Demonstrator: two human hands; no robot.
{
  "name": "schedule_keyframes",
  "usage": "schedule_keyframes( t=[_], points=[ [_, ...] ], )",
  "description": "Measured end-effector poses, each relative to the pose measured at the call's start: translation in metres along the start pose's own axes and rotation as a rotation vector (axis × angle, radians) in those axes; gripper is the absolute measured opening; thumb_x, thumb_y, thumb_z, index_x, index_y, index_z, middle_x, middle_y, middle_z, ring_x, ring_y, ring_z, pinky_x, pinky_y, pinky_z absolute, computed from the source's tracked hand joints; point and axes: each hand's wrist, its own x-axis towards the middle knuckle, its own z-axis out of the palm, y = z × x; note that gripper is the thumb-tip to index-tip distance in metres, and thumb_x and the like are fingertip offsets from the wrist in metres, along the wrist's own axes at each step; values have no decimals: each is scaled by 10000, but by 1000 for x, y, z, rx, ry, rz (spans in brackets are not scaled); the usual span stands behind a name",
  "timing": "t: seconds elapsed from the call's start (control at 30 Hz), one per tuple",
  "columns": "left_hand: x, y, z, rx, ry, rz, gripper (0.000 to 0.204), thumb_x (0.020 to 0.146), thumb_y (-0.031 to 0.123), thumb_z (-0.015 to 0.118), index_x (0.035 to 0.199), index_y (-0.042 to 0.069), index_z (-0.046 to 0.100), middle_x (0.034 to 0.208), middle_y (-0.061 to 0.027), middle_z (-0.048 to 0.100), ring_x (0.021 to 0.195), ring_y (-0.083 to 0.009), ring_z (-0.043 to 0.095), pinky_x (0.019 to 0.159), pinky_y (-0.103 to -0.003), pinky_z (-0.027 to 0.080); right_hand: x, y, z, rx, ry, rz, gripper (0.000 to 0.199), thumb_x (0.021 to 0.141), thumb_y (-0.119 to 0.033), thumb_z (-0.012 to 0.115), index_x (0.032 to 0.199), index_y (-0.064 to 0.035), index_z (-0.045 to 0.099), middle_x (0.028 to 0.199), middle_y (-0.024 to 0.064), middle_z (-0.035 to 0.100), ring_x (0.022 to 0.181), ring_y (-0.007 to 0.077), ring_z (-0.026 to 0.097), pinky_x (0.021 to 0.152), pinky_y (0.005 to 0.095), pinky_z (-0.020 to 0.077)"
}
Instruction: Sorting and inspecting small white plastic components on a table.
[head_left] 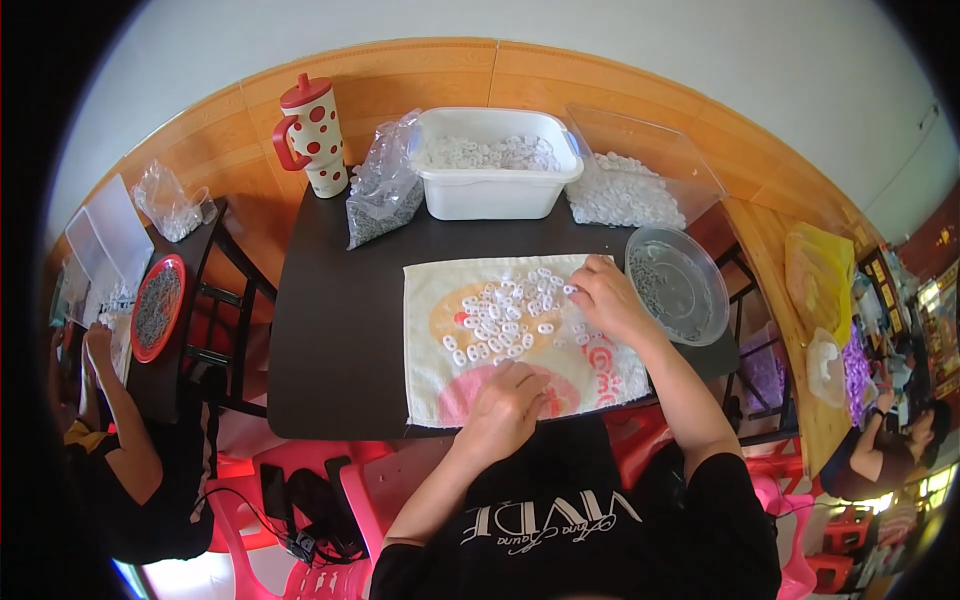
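A cream towel (425, 300) with coloured print lies on the dark table, and many small white oval plastic pieces with two holes (500, 310) are spread over its middle. At the pile's right side my right hand (608, 298) is closed, pinching one white plastic piece (570, 289) at its fingertips. My left hand (500, 408) rests low over the towel's near edge, fingers curled together just below the pile. What its fingertips hold, if anything, is hidden. Beside my right hand stands a round clear tub (705, 290) with small grey bits inside.
Along the table's back stand a spotted tumbler (322, 140), a clear bag of grey parts (385, 195), a white bin (490, 195) of white pieces and a clear box (625, 195) of more pieces. People work at tables on both sides; a red tray (178, 330) sits left.
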Motion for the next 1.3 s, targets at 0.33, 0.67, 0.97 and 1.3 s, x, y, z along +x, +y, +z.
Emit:
schedule_keyframes(
  t=[0.33, 0.67, 0.97, 1.3],
  points=[
    [-6, -7, 11, -534, 235, -289, 245, 866, -39, 702, 1109, -8, 691, 881, -75, 673, 752, -139, 634, 667, -259, 496, -63, -91, -1, 837, 88, 42, 99, 825, 68, 675, 895, 6, 640, 856, 80, 634, 738, 188, 611, 674, 294, 475],
    [-6, -4, 29, -762, 244, -446, 71, 898, -44, 682, 958, -19, 711, 885, -46, 688, 762, -80, 617, 681, -209, 497, -77, -8, -65, 398, 243, 142, 163, 777, 65, 693, 915, -15, 663, 870, 121, 669, 801, 272, 656, 687, 362, 520],
    [-1, 1, 30, -437, 184, -324, 176, 812, -132, 670, 928, -5, 711, 936, -87, 667, 818, -151, 646, 657, -234, 505, -89, 74, -71, -107, -87, 324, 171, 737, 52, 642, 891, -20, 627, 845, 193, 670, 858, 397, 650, 753, 501, 505],
    [20, 18, 17, 215, -6, -34, 166, 739, -86, 662, 884, -5, 680, 916, -142, 644, 843, -343, 586, 709, -404, 499, -85, 90, -66, -258, -159, 140, 163, 708, 76, 577, 850, 7, 617, 849, 217, 656, 827, 413, 643, 746, 500, 514]
  ],
)
